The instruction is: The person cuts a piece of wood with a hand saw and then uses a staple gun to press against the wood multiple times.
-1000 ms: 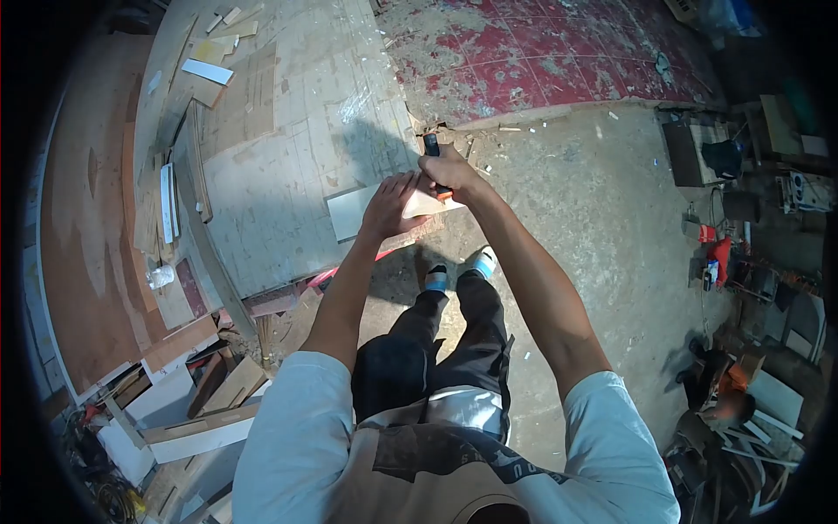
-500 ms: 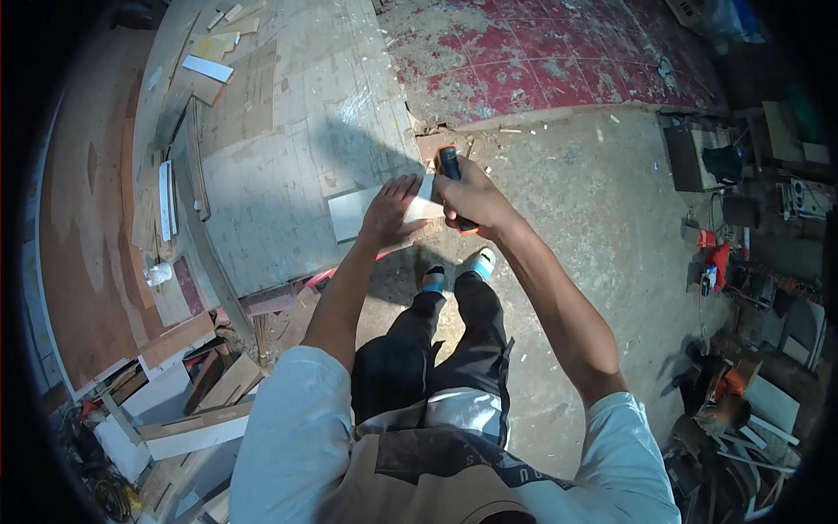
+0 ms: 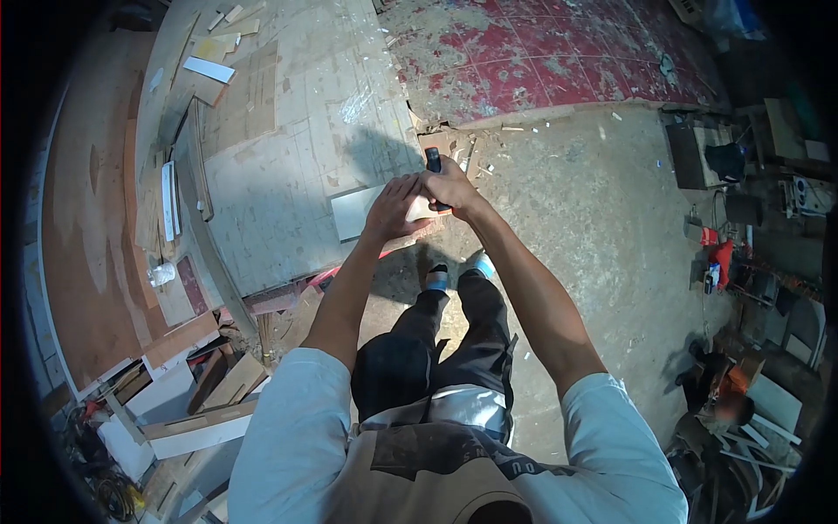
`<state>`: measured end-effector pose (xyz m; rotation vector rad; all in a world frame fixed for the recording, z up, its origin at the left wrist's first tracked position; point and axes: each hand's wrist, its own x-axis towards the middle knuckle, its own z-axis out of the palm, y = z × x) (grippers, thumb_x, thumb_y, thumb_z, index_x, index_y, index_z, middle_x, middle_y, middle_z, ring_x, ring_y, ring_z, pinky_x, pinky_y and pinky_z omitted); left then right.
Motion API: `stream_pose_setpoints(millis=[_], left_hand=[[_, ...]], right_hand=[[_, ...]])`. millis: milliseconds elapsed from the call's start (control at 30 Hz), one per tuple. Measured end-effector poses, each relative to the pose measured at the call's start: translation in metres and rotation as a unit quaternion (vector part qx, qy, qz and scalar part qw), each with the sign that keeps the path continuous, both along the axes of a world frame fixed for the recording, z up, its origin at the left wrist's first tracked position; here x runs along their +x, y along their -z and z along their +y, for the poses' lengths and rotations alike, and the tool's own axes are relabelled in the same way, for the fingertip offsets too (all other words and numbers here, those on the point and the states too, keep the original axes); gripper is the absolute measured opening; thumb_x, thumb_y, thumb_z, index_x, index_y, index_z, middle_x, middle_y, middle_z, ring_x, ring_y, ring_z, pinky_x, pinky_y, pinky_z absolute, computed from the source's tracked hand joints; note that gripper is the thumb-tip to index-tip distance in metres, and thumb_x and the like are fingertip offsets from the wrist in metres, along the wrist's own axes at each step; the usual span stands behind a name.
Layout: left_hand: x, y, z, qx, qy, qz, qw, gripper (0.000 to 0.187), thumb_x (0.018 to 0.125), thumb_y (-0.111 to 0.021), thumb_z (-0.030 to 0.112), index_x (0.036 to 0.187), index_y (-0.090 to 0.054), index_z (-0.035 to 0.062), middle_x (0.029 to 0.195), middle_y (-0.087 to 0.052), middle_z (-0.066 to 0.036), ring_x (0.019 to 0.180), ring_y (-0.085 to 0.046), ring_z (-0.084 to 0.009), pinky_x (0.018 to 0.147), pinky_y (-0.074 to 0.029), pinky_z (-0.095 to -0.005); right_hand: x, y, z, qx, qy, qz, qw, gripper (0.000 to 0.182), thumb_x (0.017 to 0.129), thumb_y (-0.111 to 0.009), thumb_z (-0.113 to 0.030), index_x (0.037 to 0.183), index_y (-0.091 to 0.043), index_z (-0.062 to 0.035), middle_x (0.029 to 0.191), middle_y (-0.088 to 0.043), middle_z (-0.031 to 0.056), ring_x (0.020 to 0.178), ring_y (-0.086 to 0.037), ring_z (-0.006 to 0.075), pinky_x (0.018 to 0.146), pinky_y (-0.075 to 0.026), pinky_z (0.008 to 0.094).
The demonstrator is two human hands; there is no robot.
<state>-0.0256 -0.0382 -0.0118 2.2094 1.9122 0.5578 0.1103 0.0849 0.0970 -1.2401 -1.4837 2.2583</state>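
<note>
A pale flat board (image 3: 347,217) lies across the corner of the plywood-topped table, its inner end showing left of my hands. My left hand (image 3: 393,210) bears down on it, fingers over the far side and thumb towards the near side. Right beside it, my right hand (image 3: 450,187) is closed around the black handle of a tool (image 3: 433,159) with orange trim. The handle's top sticks out above the fist and its lower end shows below. My fingers hide the tool's working part, so its kind cannot be made out.
Wood offcuts (image 3: 209,70) lie on the far part of the plywood tabletop (image 3: 288,175). Brown panels (image 3: 87,218) stretch along the left, above a scrap pile (image 3: 192,410). Red tiles (image 3: 541,61) border the concrete floor. Another person (image 3: 729,402) is at lower right, near clutter.
My right hand has moved left and slightly up with the tool, closing up to my left hand. The left hand and the board have stayed nearly in place.
</note>
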Motion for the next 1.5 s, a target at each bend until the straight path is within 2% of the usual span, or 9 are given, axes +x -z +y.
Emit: stream_pose_setpoints(millis=[133, 267, 400, 600, 900, 1133, 1333, 1467, 1500], left_hand=[[0.005, -0.003, -0.001, 0.009, 0.003, -0.018, 1.000, 0.095, 0.070, -0.080, 0.044, 0.143, -0.042, -0.0033, 0.140, -0.048, -0.020, 0.130, -0.045, -0.0356, 0.111, -0.036, -0.0458], [0.003, -0.005, -0.002, -0.006, -0.006, -0.007, 1.000, 0.092, 0.073, -0.079, 0.043, 0.143, -0.041, -0.0033, 0.140, -0.047, -0.020, 0.130, -0.045, -0.0361, 0.111, -0.036, -0.0461], [0.010, -0.017, -0.003, -0.012, -0.018, -0.029, 0.999, 0.090, 0.076, -0.076, 0.046, 0.144, -0.041, -0.0029, 0.140, -0.047, -0.020, 0.130, -0.045, -0.0366, 0.112, -0.035, -0.0462], [0.013, -0.027, -0.002, -0.054, -0.043, -0.025, 0.997, 0.090, 0.076, -0.075, 0.048, 0.143, -0.042, -0.0021, 0.141, -0.047, -0.019, 0.130, -0.044, -0.0363, 0.112, -0.034, -0.0447], [0.008, -0.018, -0.002, -0.081, -0.036, -0.018, 0.996, 0.096, 0.072, -0.079, 0.049, 0.146, -0.041, 0.0010, 0.143, -0.045, -0.017, 0.132, -0.043, -0.0353, 0.114, -0.033, -0.0431], [0.011, -0.021, -0.003, -0.059, -0.040, -0.017, 0.997, 0.095, 0.074, -0.077, 0.049, 0.147, -0.040, 0.0022, 0.143, -0.047, -0.016, 0.131, -0.045, -0.0345, 0.113, -0.035, -0.0441], [0.005, -0.004, -0.003, 0.008, -0.009, -0.038, 0.999, 0.092, 0.074, -0.077, 0.048, 0.145, -0.043, 0.0008, 0.141, -0.049, -0.017, 0.129, -0.047, -0.0343, 0.110, -0.036, -0.0437], [0.005, 0.000, -0.002, 0.021, -0.006, -0.022, 1.000, 0.092, 0.072, -0.077, 0.048, 0.143, -0.044, -0.0007, 0.139, -0.050, -0.017, 0.128, -0.048, -0.0338, 0.110, -0.037, -0.0436], [0.006, -0.001, -0.002, 0.026, -0.007, -0.017, 1.000, 0.092, 0.072, -0.078, 0.049, 0.142, -0.045, -0.0012, 0.139, -0.050, -0.017, 0.127, -0.048, -0.0335, 0.109, -0.037, -0.0436]], right_hand=[[0.017, 0.002, 0.010, -0.029, -0.025, 0.032, 0.999, 0.013, 0.088, -0.055, -0.011, 0.094, -0.048, -0.0017, 0.060, -0.050, 0.0022, 0.045, -0.047, 0.0113, 0.040, -0.038, 0.0273], [0.045, 0.016, -0.040, 0.072, 0.005, 0.013, 0.997, 0.040, 0.092, -0.056, -0.008, 0.130, -0.043, -0.0028, 0.070, -0.056, 0.0037, 0.050, -0.054, 0.0117, 0.043, -0.044, 0.0288], [0.096, 0.054, -0.106, 0.188, 0.048, 0.053, 0.980, 0.019, 0.088, -0.060, -0.001, 0.106, -0.056, -0.0018, 0.075, -0.059, 0.0035, 0.066, -0.063, 0.0146, 0.058, -0.051, 0.0297], [0.118, 0.089, -0.138, 0.150, 0.121, 0.080, 0.978, 0.010, 0.078, -0.065, 0.008, 0.084, -0.059, 0.0021, 0.076, -0.064, 0.0056, 0.080, -0.070, 0.0173, 0.068, -0.054, 0.0306], [0.127, 0.139, -0.152, 0.401, -0.006, 0.042, 0.915, 0.009, 0.065, -0.067, -0.006, 0.072, -0.063, -0.0013, 0.072, -0.067, 0.0119, 0.066, -0.068, 0.0236, 0.062, -0.052, 0.0337], [0.122, 0.066, -0.153, 0.143, 0.171, 0.101, 0.970, 0.008, 0.070, -0.064, 0.001, 0.069, -0.055, -0.0008, 0.063, -0.061, 0.0063, 0.063, -0.067, 0.0174, 0.060, -0.052, 0.0313], [0.155, -0.049, -0.122, 0.276, 0.134, 0.031, 0.951, 0.019, 0.073, -0.064, 0.001, 0.089, -0.054, -0.0028, 0.071, -0.057, 0.0052, 0.061, -0.055, 0.0153, 0.061, -0.046, 0.0297], [0.176, -0.094, -0.114, 0.341, 0.039, -0.037, 0.939, 0.023, 0.079, -0.069, -0.003, 0.094, -0.052, -0.0020, 0.073, -0.060, 0.0120, 0.066, -0.063, 0.0245, 0.063, -0.049, 0.0347], [0.179, -0.097, -0.120, 0.281, 0.049, -0.064, 0.956, 0.018, 0.085, -0.068, -0.003, 0.098, -0.055, -0.0008, 0.080, -0.052, 0.0051, 0.072, -0.050, 0.0145, 0.067, -0.043, 0.0283]])
